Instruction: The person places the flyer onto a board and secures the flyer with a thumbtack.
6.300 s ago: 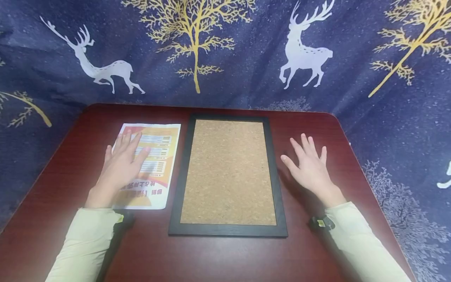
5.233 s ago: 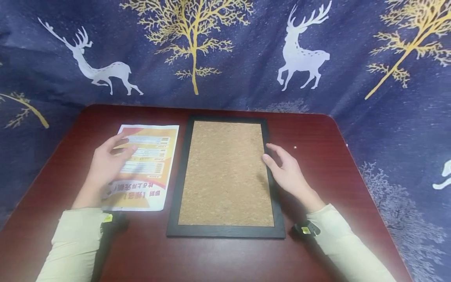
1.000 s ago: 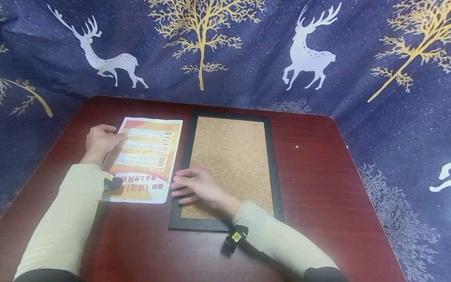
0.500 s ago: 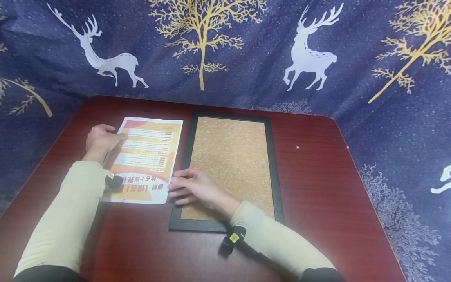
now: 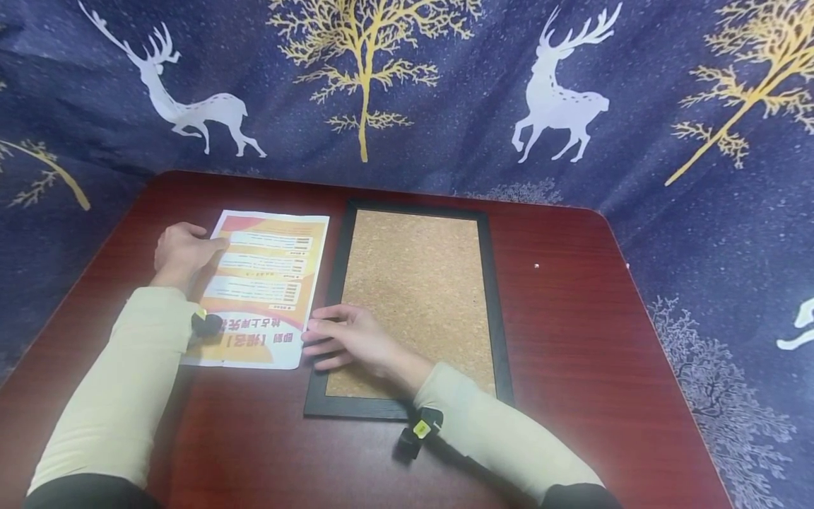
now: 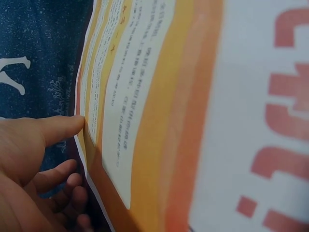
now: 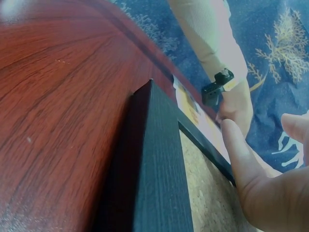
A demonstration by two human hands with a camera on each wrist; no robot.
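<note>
A printed flyer (image 5: pixel 273 283) in yellow, orange and white lies on the table left of a corkboard (image 5: pixel 420 290) with a black frame. My left hand (image 5: pixel 181 251) is at its left edge. In the left wrist view, the thumb (image 6: pixel 65 126) touches that edge, and the other fingertips sit loosely bent beside it, with no paper seen between them. Reaching across the corkboard, my right hand (image 5: pixel 356 339) has its spread fingers at the flyer's lower right edge. Whether they press on the paper is hard to tell. The right wrist view shows the right thumb (image 7: pixel 236 145) above the frame.
The dark red table (image 5: pixel 572 339) extends right of the corkboard, with a tiny white speck (image 5: pixel 537 266) on it. A blue cloth (image 5: pixel 445 127) with deer and trees hangs behind. Each wrist carries a small black camera (image 5: pixel 420 431).
Since the earliest frames, my right hand has crossed leftward over the corkboard to the flyer's right edge. My left hand has shifted from above the flyer to its left edge. The last second shows little movement.
</note>
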